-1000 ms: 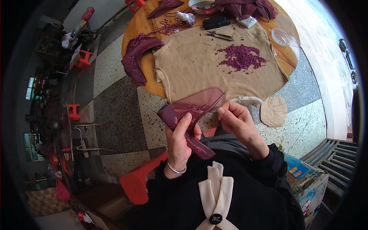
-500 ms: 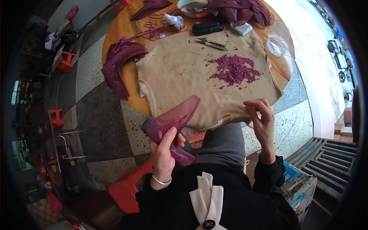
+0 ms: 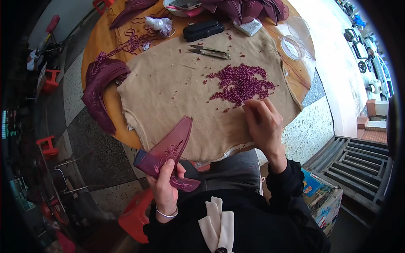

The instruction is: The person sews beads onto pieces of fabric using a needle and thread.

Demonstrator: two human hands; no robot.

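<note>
A maroon sheer fabric piece (image 3: 168, 145) with bead embroidery is gripped in my left hand (image 3: 165, 192), the thumb pressed on its face near a beaded flower. It is held in front of the near edge of a tan cloth (image 3: 164, 84). My right hand (image 3: 266, 126) is at the near edge of a pile of maroon beads (image 3: 242, 84), its thumb and forefinger pinched together. Whatever those fingertips hold, if anything, is too small to make out. Thread snips (image 3: 209, 52) lie on the cloth beyond the beads.
The tan cloth covers most of a round wooden table (image 3: 101, 46). More maroon fabric pieces (image 3: 103, 90) hang over its left edge. A black case (image 3: 203, 30), a white box (image 3: 248, 27) and clear round lids (image 3: 293, 47) stand toward the far side. A red stool (image 3: 135, 217) is at my left.
My right hand has moved forward and left to the bead pile. My left hand, with the fabric piece, sits lower and further left in view, as the whole view has shifted.
</note>
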